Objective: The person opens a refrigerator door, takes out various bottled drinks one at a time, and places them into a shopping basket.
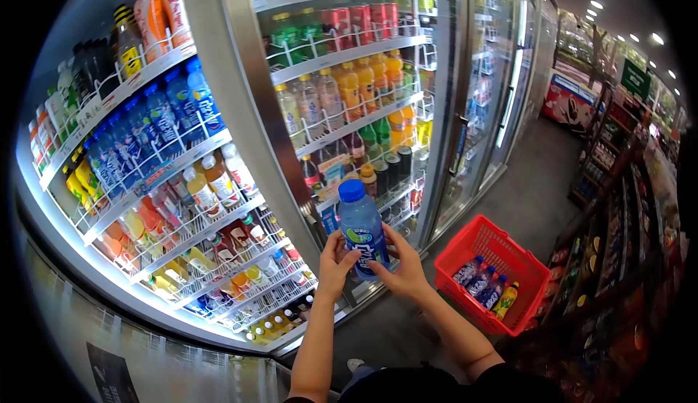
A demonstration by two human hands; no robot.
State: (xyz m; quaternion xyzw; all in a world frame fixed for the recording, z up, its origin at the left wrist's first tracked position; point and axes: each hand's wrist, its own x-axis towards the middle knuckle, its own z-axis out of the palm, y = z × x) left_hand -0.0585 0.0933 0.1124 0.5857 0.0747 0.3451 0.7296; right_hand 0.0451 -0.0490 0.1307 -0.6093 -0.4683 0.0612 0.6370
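Note:
A blue drink bottle [356,217] with a blue cap stands upright in front of me, held between both hands. My left hand [337,263] wraps its lower left side, thumb on the front. My right hand [398,263] grips the lower right side, its thumb resting near the label. Behind the bottle is the metal door post [251,76] of the drinks fridge. Down to the right, a red shopping basket [534,286] on the floor holds several bottles: blue-labelled ones [480,281] and a yellow one [507,300].
An open fridge section [149,177] on the left carries several shelves of bottles, with matching blue ones [156,112] in a row. More glass fridge doors [476,90] run along the wall. Stocked shelves [607,257] line the right side. A red chest freezer [571,103] stands far back.

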